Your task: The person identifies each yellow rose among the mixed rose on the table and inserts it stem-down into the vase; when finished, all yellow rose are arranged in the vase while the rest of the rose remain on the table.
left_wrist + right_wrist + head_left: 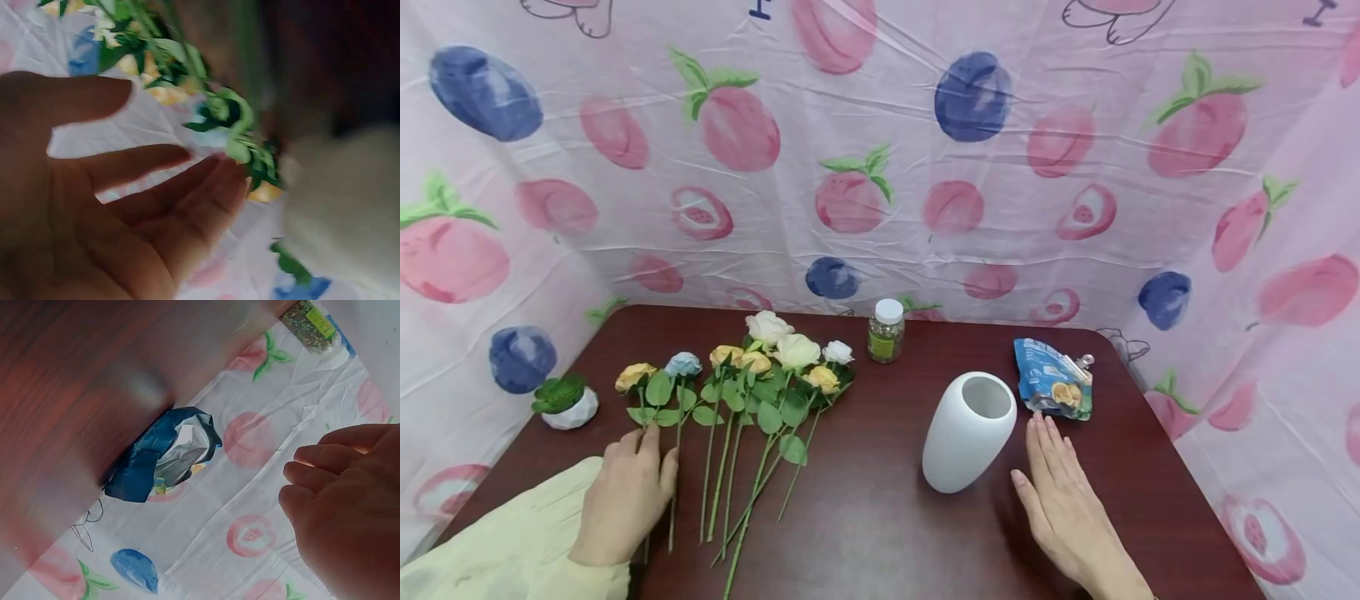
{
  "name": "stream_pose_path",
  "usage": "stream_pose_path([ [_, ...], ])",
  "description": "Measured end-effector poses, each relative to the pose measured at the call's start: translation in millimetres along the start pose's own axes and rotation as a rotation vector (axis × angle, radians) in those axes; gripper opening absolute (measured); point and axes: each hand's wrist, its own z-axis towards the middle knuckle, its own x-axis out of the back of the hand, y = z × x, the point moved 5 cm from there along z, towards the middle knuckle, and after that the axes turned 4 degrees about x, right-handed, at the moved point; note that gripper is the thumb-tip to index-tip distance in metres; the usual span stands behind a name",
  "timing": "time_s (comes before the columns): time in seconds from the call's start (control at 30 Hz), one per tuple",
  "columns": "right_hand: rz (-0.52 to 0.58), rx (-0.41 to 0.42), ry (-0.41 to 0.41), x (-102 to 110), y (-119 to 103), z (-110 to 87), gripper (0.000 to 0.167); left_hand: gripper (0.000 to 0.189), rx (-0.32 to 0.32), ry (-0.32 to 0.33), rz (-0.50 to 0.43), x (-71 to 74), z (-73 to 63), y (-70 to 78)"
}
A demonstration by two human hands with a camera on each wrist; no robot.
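Note:
Several artificial roses lie on the left half of the table, heads toward the back, in cream, white, yellow and blue. My left hand is over the stems of the leftmost yellow rose and the blue rose. In the left wrist view its fingers are loosely extended, tips at the green leaves. A white vase stands right of the middle, its mouth up. Beside it, my right hand lies flat with straight fingers, holding nothing. The fingertips point at a blue snack bag.
A jar with a white lid stands at the back middle of the dark red table. A small potted plant is at the left edge. Fruit-printed cloth hangs behind and on both sides.

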Motion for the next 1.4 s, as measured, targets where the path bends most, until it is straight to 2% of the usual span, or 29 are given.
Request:
stream_pose_path([
  [0.07, 0.012, -0.005, -0.008, 0.3, -1.0, -0.4, 0.067, 0.035, 0.064, -0.034, 0.005, 0.6, 1.1, -8.4],
  [0.2, 0.068, -0.029, -0.035, 0.9, -1.9, 0.6, 0.065, 0.026, 0.137, -0.106, -0.004, 1.1, 3.1, -18.2],
  [0.4, 0.137, -0.066, -0.069, 1.9, -2.6, 1.9, 0.064, 0.032, 0.22, -0.267, -0.012, -1.1, 4.0, -26.1],
  [0.5, 0.144, -0.074, -0.074, 2.4, -2.7, 2.0, 0.064, 0.035, 0.249, -0.319, -0.024, -2.9, 4.6, -28.5],
  [0.63, 0.146, -0.079, -0.073, 3.3, -2.8, 2.1, 0.064, 0.039, 0.274, -0.344, -0.044, -4.5, 4.7, -31.6],
  [0.77, 0.145, -0.074, -0.06, 3.7, -3.3, 2.1, 0.063, 0.026, 0.307, -0.347, -0.074, -3.0, 6.5, -35.4],
  [0.9, 0.15, -0.077, -0.057, 4.0, -3.6, 2.6, 0.063, 0.019, 0.35, -0.336, -0.157, 1.2, 8.0, -39.7],
  [1.07, 0.171, -0.099, -0.072, 3.7, -4.3, 3.4, 0.064, 0.027, 0.434, -0.352, -0.35, 2.0, 8.9, -44.0],
  [1.17, 0.176, -0.111, -0.076, 4.1, -4.6, 4.0, 0.065, 0.034, 0.526, -0.388, -0.556, -2.0, 7.9, -46.9],
  [1.27, 0.18, -0.118, -0.075, 4.5, -4.7, 4.4, 0.065, 0.042, 0.631, -0.398, -0.827, -7.2, 6.6, -48.2],
  [1.33, 0.182, -0.12, -0.072, 4.6, -5.1, 4.6, 0.065, 0.044, 0.664, -0.383, -0.964, -8.2, 6.5, -47.3],
  [1.4, 0.185, -0.124, -0.076, 5.0, -5.4, 4.7, 0.065, 0.036, 0.687, -0.355, -1.122, -8.7, 7.0, -44.4],
])
